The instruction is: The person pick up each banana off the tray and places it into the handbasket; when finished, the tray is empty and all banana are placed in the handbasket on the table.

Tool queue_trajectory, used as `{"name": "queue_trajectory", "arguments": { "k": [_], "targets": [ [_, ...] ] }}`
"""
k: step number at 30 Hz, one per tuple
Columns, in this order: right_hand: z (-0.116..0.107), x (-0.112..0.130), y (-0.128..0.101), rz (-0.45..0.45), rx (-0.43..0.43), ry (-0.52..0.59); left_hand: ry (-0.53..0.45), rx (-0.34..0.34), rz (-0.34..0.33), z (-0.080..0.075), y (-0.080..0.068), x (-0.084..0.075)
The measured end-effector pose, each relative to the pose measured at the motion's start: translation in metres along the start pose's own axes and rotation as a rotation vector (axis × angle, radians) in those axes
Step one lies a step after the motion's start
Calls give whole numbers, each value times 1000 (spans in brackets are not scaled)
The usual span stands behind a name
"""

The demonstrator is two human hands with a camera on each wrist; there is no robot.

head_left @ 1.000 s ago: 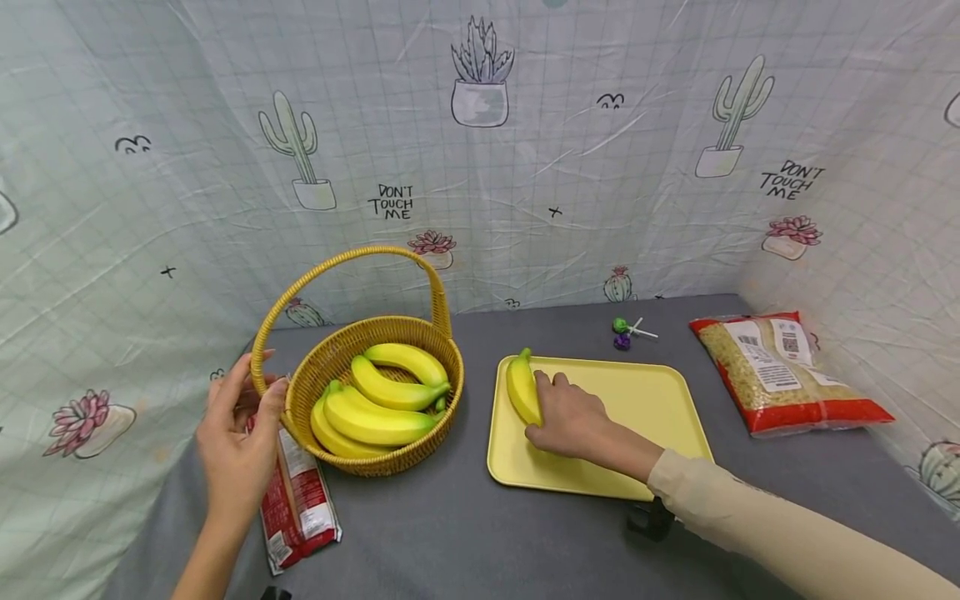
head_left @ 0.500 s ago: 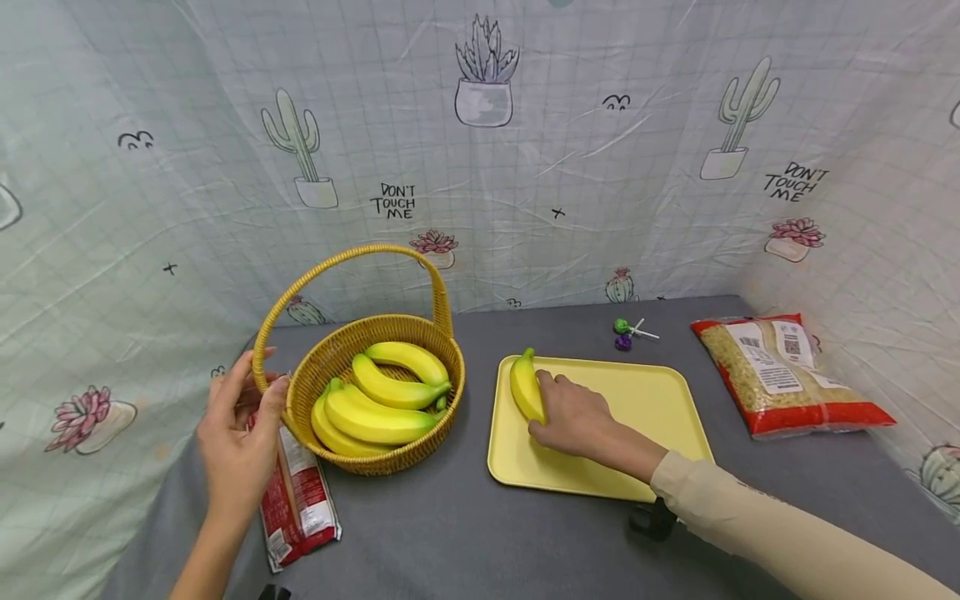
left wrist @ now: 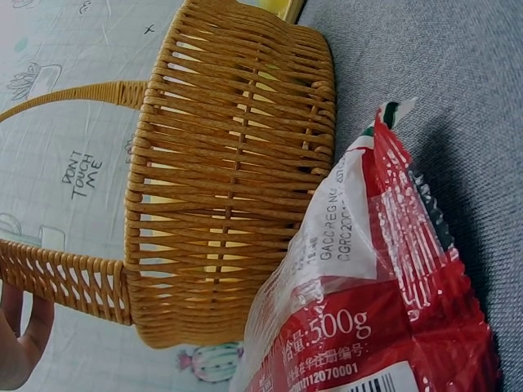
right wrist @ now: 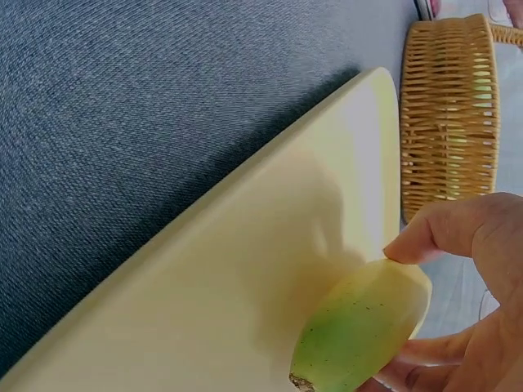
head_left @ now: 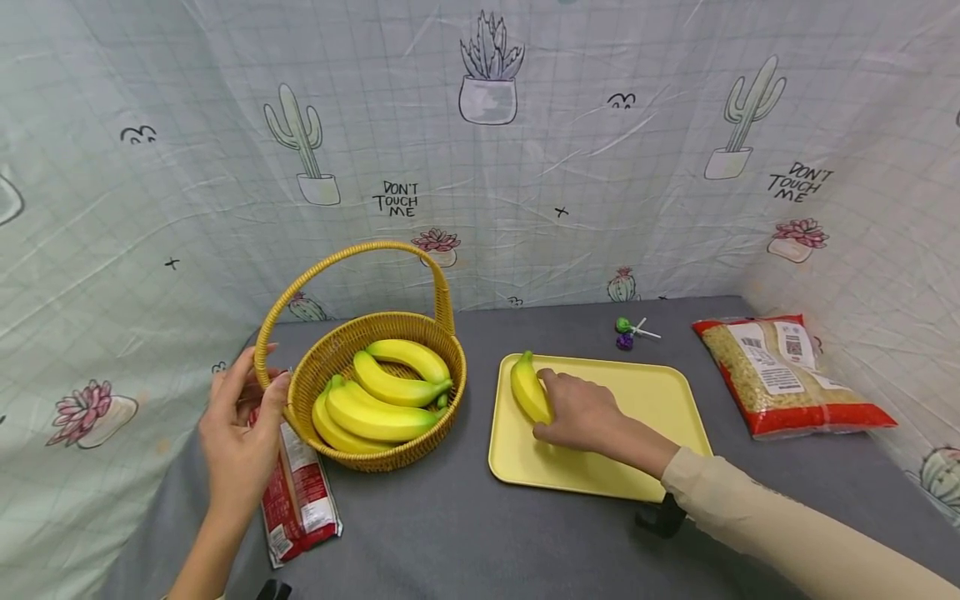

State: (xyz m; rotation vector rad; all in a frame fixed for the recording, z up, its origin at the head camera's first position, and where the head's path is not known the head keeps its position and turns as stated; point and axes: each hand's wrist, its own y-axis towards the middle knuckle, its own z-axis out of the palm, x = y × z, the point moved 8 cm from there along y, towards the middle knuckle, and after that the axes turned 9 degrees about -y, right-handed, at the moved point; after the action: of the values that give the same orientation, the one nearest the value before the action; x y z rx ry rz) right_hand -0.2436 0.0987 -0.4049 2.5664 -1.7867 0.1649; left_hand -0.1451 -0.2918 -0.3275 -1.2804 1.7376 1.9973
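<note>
We see our right hand [head_left: 581,412] curled over the single yellow banana [head_left: 528,390], grip grasping it on the flat yellow plastic tray [head_left: 645,400]. Our left hand [head_left: 240,429] pinches the woven wicker basket [head_left: 390,454] handle. The right wrist view alone reveals the banana's green tip.

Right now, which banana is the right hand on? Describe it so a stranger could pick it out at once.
Find the yellow tray right of the wicker basket on the grey table. One banana lies at the tray's left edge, gripped by the right hand. It is the only banana outside the basket.
</note>
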Motion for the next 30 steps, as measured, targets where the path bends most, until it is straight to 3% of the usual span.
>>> {"name": "queue_trajectory", "arguments": {
  "k": [8,17,25,30],
  "targets": [
    [-19,6,-2,-47,-31,-9,2,-4,-5,-1,0,0],
    [-48,19,-3,-127,-61,-29,-18,11,1,5,1,-22],
    [-67,29,-3,-165,-83,-23,18,11,-10,-1,0,2],
    [-76,33,-1,-169,-87,-37,14,8,-8,-2,0,7]
  ]
}}
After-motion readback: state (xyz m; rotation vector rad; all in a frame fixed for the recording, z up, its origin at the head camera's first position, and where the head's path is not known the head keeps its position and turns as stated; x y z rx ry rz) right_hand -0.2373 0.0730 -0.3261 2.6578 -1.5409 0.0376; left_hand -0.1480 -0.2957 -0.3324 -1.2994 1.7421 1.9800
